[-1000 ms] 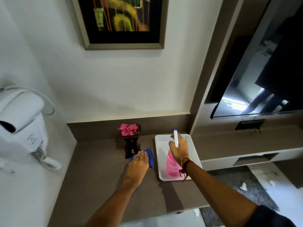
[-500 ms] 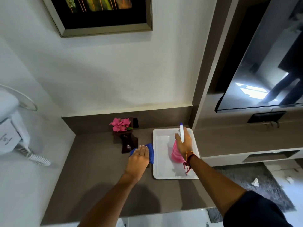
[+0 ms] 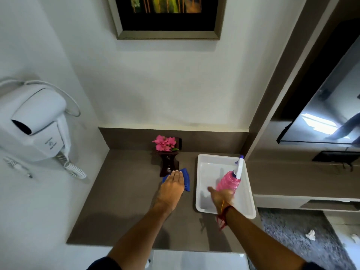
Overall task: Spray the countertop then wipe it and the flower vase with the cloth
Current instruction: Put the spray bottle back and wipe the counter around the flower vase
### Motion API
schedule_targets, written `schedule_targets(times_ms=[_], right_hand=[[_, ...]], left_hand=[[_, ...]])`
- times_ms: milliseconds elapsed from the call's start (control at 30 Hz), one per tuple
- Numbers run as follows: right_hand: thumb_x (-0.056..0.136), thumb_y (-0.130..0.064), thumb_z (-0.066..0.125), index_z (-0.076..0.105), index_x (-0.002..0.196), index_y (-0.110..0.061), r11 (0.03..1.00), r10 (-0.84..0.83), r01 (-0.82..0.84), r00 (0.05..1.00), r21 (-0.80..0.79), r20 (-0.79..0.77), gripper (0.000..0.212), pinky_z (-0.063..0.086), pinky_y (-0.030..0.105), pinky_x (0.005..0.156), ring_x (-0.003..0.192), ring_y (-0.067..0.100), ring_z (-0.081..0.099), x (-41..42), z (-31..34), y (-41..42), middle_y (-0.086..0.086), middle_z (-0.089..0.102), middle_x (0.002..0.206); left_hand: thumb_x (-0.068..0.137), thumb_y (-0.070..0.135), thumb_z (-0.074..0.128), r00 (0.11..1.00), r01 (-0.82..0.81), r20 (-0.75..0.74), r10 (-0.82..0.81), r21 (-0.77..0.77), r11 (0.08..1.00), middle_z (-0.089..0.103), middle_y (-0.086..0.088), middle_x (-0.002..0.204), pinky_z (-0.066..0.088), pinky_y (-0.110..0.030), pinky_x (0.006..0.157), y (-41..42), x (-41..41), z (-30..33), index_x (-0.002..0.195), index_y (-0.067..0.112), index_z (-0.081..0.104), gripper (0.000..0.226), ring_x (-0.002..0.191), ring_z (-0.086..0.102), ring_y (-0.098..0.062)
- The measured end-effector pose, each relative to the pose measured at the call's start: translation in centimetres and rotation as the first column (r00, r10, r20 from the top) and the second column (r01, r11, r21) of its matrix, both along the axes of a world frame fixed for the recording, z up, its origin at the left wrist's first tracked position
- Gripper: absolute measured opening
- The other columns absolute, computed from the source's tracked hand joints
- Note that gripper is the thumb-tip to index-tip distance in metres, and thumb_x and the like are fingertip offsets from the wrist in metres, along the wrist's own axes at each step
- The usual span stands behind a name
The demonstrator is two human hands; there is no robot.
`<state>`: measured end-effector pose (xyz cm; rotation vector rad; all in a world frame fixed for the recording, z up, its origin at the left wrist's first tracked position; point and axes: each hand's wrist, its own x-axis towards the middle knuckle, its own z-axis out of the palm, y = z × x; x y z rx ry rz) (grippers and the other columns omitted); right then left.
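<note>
My left hand point(image 3: 173, 185) lies flat, palm down, on a blue cloth point(image 3: 186, 177) on the brown countertop point(image 3: 126, 201). The cloth sits right in front of a dark wooden flower vase point(image 3: 168, 164) with pink flowers point(image 3: 164, 143) near the back wall. A pink spray bottle point(image 3: 228, 181) with a white nozzle stands in a white tray point(image 3: 201, 172) to the right. My right hand point(image 3: 221, 196) is at the bottle's base with the thumb spread out and no grip around it.
A white wall-mounted hair dryer point(image 3: 37, 123) with a coiled cord hangs on the left wall. A framed picture point(image 3: 167, 16) hangs above the counter. A dark screen point(image 3: 327, 114) and a shelf lie to the right. Grey carpet point(image 3: 303, 240) is below right.
My right hand slid from the bottle's neck down to its base and loosened, leaving the bottle standing in the tray. My left hand stayed on the cloth. The camera shifted.
</note>
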<state>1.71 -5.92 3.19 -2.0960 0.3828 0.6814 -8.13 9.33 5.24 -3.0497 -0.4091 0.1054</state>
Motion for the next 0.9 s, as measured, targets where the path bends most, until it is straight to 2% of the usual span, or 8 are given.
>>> schedule_targets(times_ms=[100,233,300,433,533,700,800,900], right_hand=[[0.088,-0.043,0.066,0.049,0.132,0.001,0.893,0.447,-0.449,0.874,-0.034,0.191,0.065,0.052,0.046,0.101,0.116,0.034,0.060,0.3,2.7,5.0,0.020,0.058,0.130],[0.088,-0.039,0.066,0.030,0.151,-0.009,0.598,0.777,-0.735,0.436,-0.319,0.454,0.079,0.036,0.043,0.117,0.142,0.030,0.037,4.1,7.6,11.5,0.012,0.031,0.157],[0.087,-0.039,0.068,0.020,0.156,-0.010,0.477,0.862,-0.758,0.305,-0.445,0.404,0.089,0.027,0.045,0.121,0.149,0.029,0.024,6.4,8.9,14.1,0.009,0.018,0.164],[0.087,-0.045,0.065,0.003,0.158,-0.016,0.160,0.987,-0.733,0.124,-0.661,0.102,0.098,0.014,0.060,0.121,0.154,0.029,0.002,8.8,9.4,17.2,0.001,-0.001,0.167],[0.087,-0.039,0.068,0.002,0.158,-0.017,0.134,0.989,-0.774,0.148,-0.619,0.029,0.099,0.014,0.063,0.119,0.154,0.033,0.004,9.0,9.5,18.2,0.000,0.001,0.167],[0.081,-0.035,0.075,0.015,0.156,-0.009,0.326,0.940,-0.765,0.324,-0.555,0.107,0.100,0.038,0.045,0.114,0.138,0.037,0.043,8.5,9.1,18.3,0.016,0.040,0.154],[0.073,-0.048,0.079,0.034,0.148,-0.011,0.376,0.918,-0.708,0.372,-0.598,0.136,0.095,0.034,0.053,0.115,0.141,0.038,0.037,8.1,8.5,18.1,0.020,0.050,0.144],[0.072,-0.047,0.080,0.034,0.148,-0.011,0.395,0.913,-0.727,0.379,-0.562,0.151,0.096,0.033,0.058,0.115,0.144,0.042,0.030,8.0,8.4,17.9,0.022,0.044,0.148]], left_hand=[[0.089,0.005,0.065,0.997,-0.032,0.070,0.033,-0.026,0.999,0.029,-0.021,0.155,0.027,-0.040,0.118,1.3,-0.8,0.2,0.149,0.000,0.018,0.076,0.144,0.027,-0.031],[0.095,-0.001,0.053,0.986,-0.034,0.162,0.036,-0.013,0.999,0.029,-0.024,0.154,0.028,-0.039,0.118,3.3,-2.3,0.3,0.148,-0.004,0.016,0.065,0.144,0.027,-0.032],[0.095,-0.002,0.053,0.984,-0.047,0.171,0.046,0.002,0.999,0.028,-0.024,0.154,0.027,-0.039,0.118,4.5,-3.2,0.0,0.148,-0.004,0.015,0.065,0.144,0.026,-0.032],[0.092,0.001,0.059,0.986,-0.056,0.161,0.054,0.009,0.998,0.029,-0.024,0.154,0.027,-0.040,0.118,6.4,-4.9,-0.6,0.149,-0.003,0.017,0.070,0.143,0.028,-0.032],[0.092,0.003,0.060,0.986,-0.062,0.159,0.058,0.018,0.998,0.030,-0.024,0.154,0.027,-0.041,0.117,7.5,-5.9,-0.8,0.148,-0.003,0.018,0.070,0.142,0.030,-0.033],[0.093,0.001,0.057,0.984,-0.090,0.151,0.091,-0.014,0.996,0.032,-0.026,0.152,0.031,-0.040,0.117,8.1,-5.9,-1.3,0.147,-0.006,0.020,0.065,0.141,0.033,-0.033],[0.079,0.012,0.079,0.957,-0.185,0.199,0.211,-0.141,0.973,0.065,-0.014,0.124,0.056,-0.028,0.091,7.7,-5.3,-1.2,0.130,0.002,0.056,0.057,0.112,0.065,-0.022],[0.090,0.014,0.063,0.842,-0.369,0.217,0.493,-0.434,0.822,0.068,-0.006,0.104,0.056,-0.034,0.073,7.3,-4.6,-1.9,0.122,0.011,0.057,0.032,0.090,0.069,-0.023]])
